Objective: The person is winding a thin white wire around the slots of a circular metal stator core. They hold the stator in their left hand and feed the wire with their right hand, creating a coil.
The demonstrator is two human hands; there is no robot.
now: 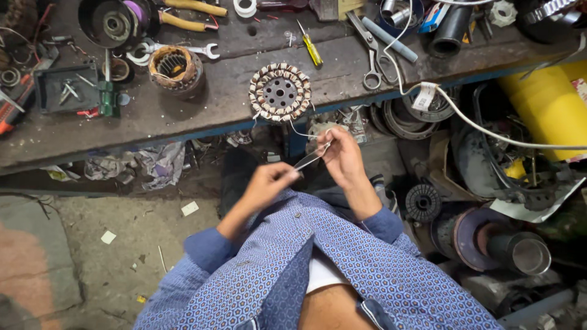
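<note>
A single head-worn camera looked steeply down from above the person's chest, close over both hands, facing the worn, dark, cluttered wooden bench (183, 116) ahead and the littered concrete floor (110, 244) beneath.

A worn, dark workbench (183, 116) with a blue-painted front edge is seen along the top. Below it, a dusty concrete floor (116, 244) is littered with paper scraps.

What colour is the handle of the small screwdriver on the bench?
Yellow; the screwdriver shows best in the head view.
</note>
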